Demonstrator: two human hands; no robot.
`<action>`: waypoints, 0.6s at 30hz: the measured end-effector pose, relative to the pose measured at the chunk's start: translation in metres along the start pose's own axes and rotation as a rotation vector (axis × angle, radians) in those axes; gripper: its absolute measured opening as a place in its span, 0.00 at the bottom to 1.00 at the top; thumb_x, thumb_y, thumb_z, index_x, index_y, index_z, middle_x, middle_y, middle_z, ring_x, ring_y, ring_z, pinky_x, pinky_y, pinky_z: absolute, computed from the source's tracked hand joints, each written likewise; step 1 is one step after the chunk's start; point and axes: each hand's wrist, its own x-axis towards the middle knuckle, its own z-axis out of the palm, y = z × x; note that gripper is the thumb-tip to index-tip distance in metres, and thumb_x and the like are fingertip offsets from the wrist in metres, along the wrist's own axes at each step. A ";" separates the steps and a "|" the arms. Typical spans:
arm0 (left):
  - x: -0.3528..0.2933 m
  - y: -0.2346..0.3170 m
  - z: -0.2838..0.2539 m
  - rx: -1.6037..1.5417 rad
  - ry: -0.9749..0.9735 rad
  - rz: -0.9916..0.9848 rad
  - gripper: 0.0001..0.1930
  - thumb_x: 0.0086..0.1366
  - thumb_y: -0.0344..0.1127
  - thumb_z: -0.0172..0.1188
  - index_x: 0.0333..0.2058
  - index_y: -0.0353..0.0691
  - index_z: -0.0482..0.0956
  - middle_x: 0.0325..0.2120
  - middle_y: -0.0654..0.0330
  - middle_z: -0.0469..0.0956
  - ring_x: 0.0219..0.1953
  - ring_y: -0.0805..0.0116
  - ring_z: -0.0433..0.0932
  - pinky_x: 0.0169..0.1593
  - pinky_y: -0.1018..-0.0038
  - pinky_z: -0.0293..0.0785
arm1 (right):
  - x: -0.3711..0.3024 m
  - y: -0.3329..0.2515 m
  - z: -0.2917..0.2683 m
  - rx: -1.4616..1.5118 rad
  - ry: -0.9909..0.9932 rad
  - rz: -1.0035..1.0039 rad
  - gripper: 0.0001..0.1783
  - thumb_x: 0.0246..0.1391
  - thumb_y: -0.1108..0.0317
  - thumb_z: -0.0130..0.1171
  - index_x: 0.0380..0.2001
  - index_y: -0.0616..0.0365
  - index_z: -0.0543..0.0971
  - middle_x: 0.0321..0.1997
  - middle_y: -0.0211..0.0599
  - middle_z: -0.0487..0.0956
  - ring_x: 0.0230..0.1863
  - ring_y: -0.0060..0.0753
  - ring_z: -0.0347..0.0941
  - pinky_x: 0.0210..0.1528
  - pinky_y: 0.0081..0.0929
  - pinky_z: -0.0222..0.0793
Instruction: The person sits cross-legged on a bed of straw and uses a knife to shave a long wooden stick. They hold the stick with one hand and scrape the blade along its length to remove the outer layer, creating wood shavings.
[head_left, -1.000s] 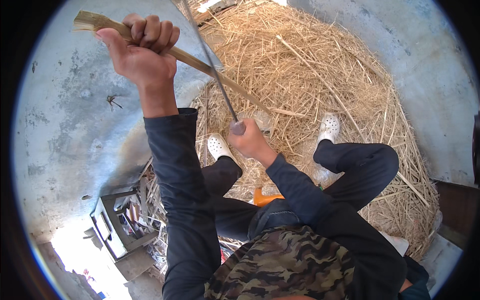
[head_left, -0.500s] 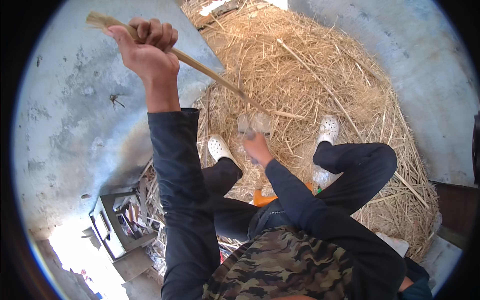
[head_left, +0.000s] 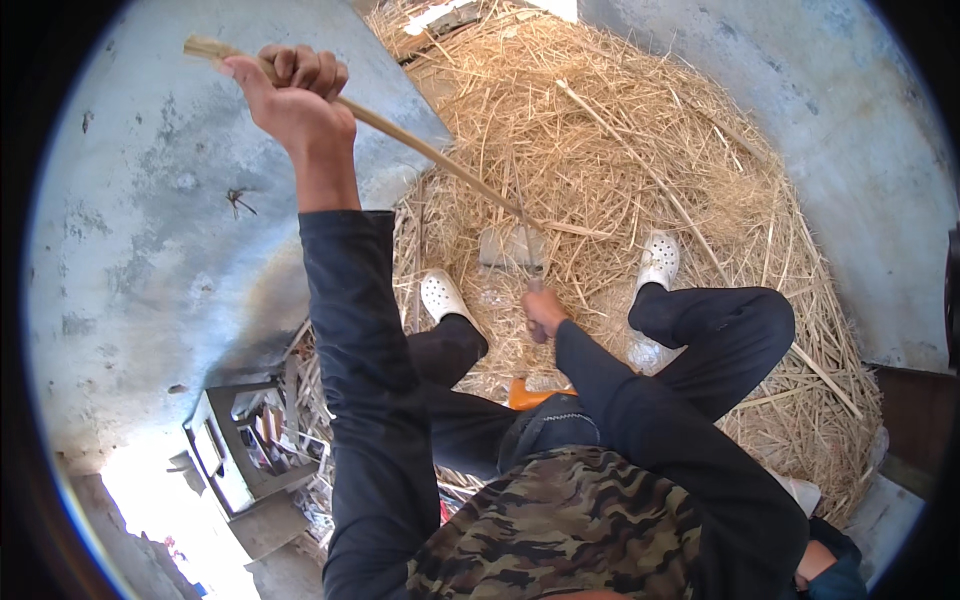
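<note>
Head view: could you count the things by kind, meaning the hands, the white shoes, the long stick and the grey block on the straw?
Hands: 2, left hand and right hand
White shoes: 2, left shoe and right shoe
Long stick: 1
Grey block: 1
Total: 6

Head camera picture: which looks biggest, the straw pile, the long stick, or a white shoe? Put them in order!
1. straw pile
2. long stick, held by the left hand
3. white shoe

The stick is nearer the camera, so it may look bigger.
</note>
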 end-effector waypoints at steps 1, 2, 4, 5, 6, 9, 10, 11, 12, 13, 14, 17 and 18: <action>0.007 0.000 0.000 0.001 -0.002 0.014 0.29 0.70 0.66 0.30 0.23 0.46 0.53 0.14 0.69 0.46 0.19 0.73 0.42 0.24 0.74 0.42 | -0.001 -0.013 0.002 0.076 -0.054 -0.021 0.05 0.49 0.72 0.54 0.27 0.62 0.73 0.16 0.33 0.71 0.14 0.30 0.67 0.13 0.31 0.61; 0.011 -0.002 -0.002 -0.006 0.011 0.027 0.29 0.71 0.65 0.30 0.23 0.46 0.53 0.14 0.69 0.46 0.19 0.73 0.42 0.24 0.74 0.43 | -0.010 -0.032 -0.003 0.135 -0.103 -0.039 0.04 0.49 0.73 0.53 0.23 0.60 0.70 0.14 0.31 0.68 0.11 0.26 0.64 0.11 0.30 0.58; 0.004 0.003 -0.010 0.069 0.066 0.026 0.29 0.71 0.65 0.28 0.23 0.46 0.52 0.14 0.69 0.46 0.18 0.73 0.42 0.24 0.74 0.43 | -0.052 -0.045 -0.006 0.126 -0.211 -0.096 0.04 0.49 0.74 0.52 0.22 0.59 0.69 0.13 0.32 0.67 0.09 0.25 0.62 0.10 0.28 0.57; 0.008 0.003 -0.006 0.065 0.058 0.029 0.29 0.71 0.65 0.28 0.23 0.46 0.52 0.14 0.69 0.46 0.18 0.73 0.42 0.24 0.74 0.43 | -0.059 -0.069 -0.002 0.069 -0.271 -0.195 0.02 0.48 0.74 0.52 0.25 0.61 0.71 0.15 0.34 0.69 0.11 0.26 0.65 0.11 0.29 0.58; 0.008 0.002 -0.002 0.071 0.047 0.020 0.29 0.71 0.65 0.28 0.23 0.46 0.52 0.14 0.69 0.46 0.18 0.73 0.42 0.24 0.74 0.43 | -0.062 -0.079 0.005 0.022 -0.333 -0.282 0.04 0.48 0.74 0.52 0.28 0.63 0.73 0.17 0.36 0.71 0.12 0.27 0.67 0.12 0.29 0.59; 0.013 -0.004 0.000 0.087 0.042 0.028 0.30 0.69 0.68 0.31 0.23 0.46 0.52 0.13 0.69 0.46 0.17 0.74 0.42 0.22 0.74 0.43 | -0.031 -0.061 0.025 -0.167 -0.117 -0.894 0.02 0.47 0.75 0.49 0.26 0.63 0.71 0.15 0.35 0.68 0.09 0.26 0.63 0.10 0.28 0.56; 0.017 -0.007 0.001 0.088 0.038 0.036 0.31 0.68 0.69 0.32 0.23 0.46 0.52 0.12 0.69 0.46 0.16 0.75 0.41 0.22 0.75 0.43 | -0.016 -0.043 0.024 -0.081 -0.124 -0.640 0.01 0.47 0.76 0.50 0.24 0.62 0.70 0.14 0.33 0.68 0.09 0.26 0.63 0.10 0.28 0.56; 0.020 -0.012 -0.002 0.087 0.049 0.027 0.31 0.68 0.69 0.32 0.23 0.46 0.52 0.12 0.69 0.45 0.16 0.75 0.41 0.21 0.75 0.43 | 0.000 -0.020 0.015 0.001 -0.128 -0.386 0.03 0.46 0.77 0.51 0.22 0.60 0.69 0.13 0.31 0.67 0.09 0.25 0.62 0.10 0.28 0.56; 0.025 -0.014 -0.012 0.090 0.066 0.023 0.31 0.68 0.69 0.32 0.23 0.46 0.52 0.12 0.69 0.45 0.16 0.75 0.41 0.21 0.74 0.42 | 0.006 -0.005 0.007 0.079 -0.138 -0.130 0.05 0.45 0.78 0.52 0.20 0.59 0.68 0.13 0.30 0.67 0.08 0.24 0.62 0.09 0.28 0.57; 0.028 -0.015 -0.020 0.089 0.084 0.022 0.31 0.68 0.69 0.32 0.23 0.46 0.52 0.13 0.69 0.45 0.16 0.74 0.41 0.21 0.74 0.42 | 0.006 0.000 -0.003 0.082 -0.134 -0.048 0.05 0.46 0.78 0.52 0.20 0.59 0.68 0.13 0.30 0.67 0.08 0.24 0.62 0.10 0.28 0.56; 0.029 -0.014 -0.024 0.077 0.088 0.024 0.30 0.68 0.69 0.32 0.23 0.47 0.51 0.13 0.69 0.45 0.16 0.74 0.41 0.21 0.74 0.42 | 0.000 -0.002 -0.015 0.080 -0.128 0.036 0.05 0.46 0.78 0.52 0.21 0.59 0.68 0.13 0.30 0.67 0.08 0.24 0.62 0.10 0.28 0.56; 0.024 -0.013 -0.031 0.074 0.123 0.020 0.30 0.68 0.69 0.32 0.23 0.47 0.51 0.13 0.69 0.44 0.16 0.74 0.41 0.21 0.74 0.42 | -0.022 -0.013 -0.010 0.152 -0.166 0.018 0.07 0.47 0.76 0.52 0.19 0.59 0.68 0.12 0.30 0.66 0.08 0.24 0.61 0.10 0.27 0.56; 0.022 -0.010 -0.024 0.092 0.142 0.023 0.30 0.69 0.69 0.31 0.23 0.47 0.51 0.13 0.69 0.44 0.16 0.74 0.41 0.21 0.74 0.41 | -0.032 -0.023 0.001 0.127 -0.168 -0.080 0.07 0.48 0.76 0.53 0.19 0.58 0.68 0.11 0.30 0.65 0.08 0.24 0.61 0.10 0.27 0.56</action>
